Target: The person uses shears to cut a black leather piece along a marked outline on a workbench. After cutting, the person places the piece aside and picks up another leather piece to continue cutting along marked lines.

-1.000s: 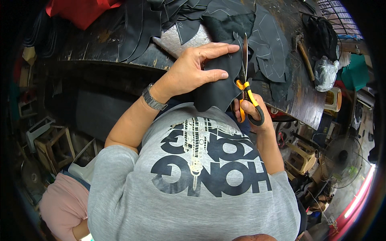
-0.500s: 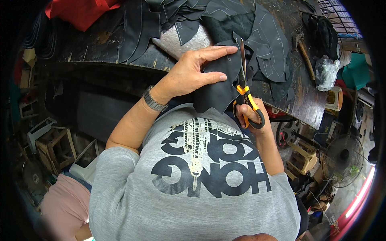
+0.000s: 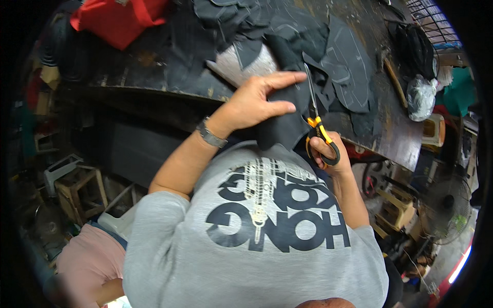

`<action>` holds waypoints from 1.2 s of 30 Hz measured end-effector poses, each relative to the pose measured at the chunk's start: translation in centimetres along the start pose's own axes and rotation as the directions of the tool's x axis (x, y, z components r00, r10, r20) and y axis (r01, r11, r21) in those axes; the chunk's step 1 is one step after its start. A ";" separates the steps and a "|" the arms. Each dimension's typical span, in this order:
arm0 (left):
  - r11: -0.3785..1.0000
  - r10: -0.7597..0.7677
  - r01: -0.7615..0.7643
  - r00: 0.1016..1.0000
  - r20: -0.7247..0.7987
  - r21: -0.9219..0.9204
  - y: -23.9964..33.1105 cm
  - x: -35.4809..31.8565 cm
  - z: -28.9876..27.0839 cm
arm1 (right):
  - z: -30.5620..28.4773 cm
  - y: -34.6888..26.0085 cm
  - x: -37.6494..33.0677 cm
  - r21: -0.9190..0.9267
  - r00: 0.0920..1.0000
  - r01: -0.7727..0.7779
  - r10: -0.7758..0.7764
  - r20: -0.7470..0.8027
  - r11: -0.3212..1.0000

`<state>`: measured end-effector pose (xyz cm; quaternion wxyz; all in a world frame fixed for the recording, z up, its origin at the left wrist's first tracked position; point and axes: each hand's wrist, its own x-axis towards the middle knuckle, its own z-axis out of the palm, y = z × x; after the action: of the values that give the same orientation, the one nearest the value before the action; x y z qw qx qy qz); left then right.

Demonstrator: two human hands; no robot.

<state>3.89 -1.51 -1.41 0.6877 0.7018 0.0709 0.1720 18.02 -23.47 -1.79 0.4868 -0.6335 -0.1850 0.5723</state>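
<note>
My right hand (image 3: 331, 152) is closed around the black, orange and yellow handles of a pair of scissors (image 3: 313, 97). Their blades point away from me, along the right side of a black leather-like piece (image 3: 285, 123). This piece hangs over the table's near edge toward my shirt. Across it lies my left hand (image 3: 259, 97), index finger and thumb stretched out and spread; its other fingers are mostly hidden. The index fingertip is close to the blades. A narrow black strip (image 3: 319, 66) stands off to the right of the blades.
Black pieces with pale outlines (image 3: 352, 66) cover the dark table (image 3: 149, 69). A whitish block (image 3: 231, 62) sits beyond my left hand. Red material (image 3: 120, 20) is at the far left, a hammer (image 3: 394, 82) and plastic bag (image 3: 422, 97) at right. Below are a fan (image 3: 444, 205) and stools (image 3: 82, 192).
The whole view has shifted, so hands and table appear a little lower and further right. The scissor blades look closer together. My left hand keeps its place on the black piece.
</note>
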 end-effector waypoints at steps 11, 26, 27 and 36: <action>0.980 0.191 -0.176 0.960 -0.204 0.093 8.0 6.4 -11.4 | 1.8 0.2 0.9 0.170 0.994 -0.012 0.030 -0.103 0.985; 0.579 0.310 -0.181 0.951 -0.009 0.795 1.1 2.3 0.0 | -0.3 1.7 0.6 0.488 0.997 0.063 -0.078 0.011 0.871; 0.568 0.322 -0.171 0.946 -0.026 0.805 1.0 2.2 0.3 | -0.4 1.9 0.6 0.516 0.996 0.085 -0.089 -0.017 0.853; 0.817 0.095 -0.047 0.994 -0.054 0.575 4.4 4.8 0.7 | -2.8 2.3 0.0 0.697 0.956 0.134 -0.278 0.098 0.704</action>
<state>7.98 -0.71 3.60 0.4346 0.8706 0.1208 0.1963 19.85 -25.67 -4.11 0.7258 -0.3254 -0.0781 0.6010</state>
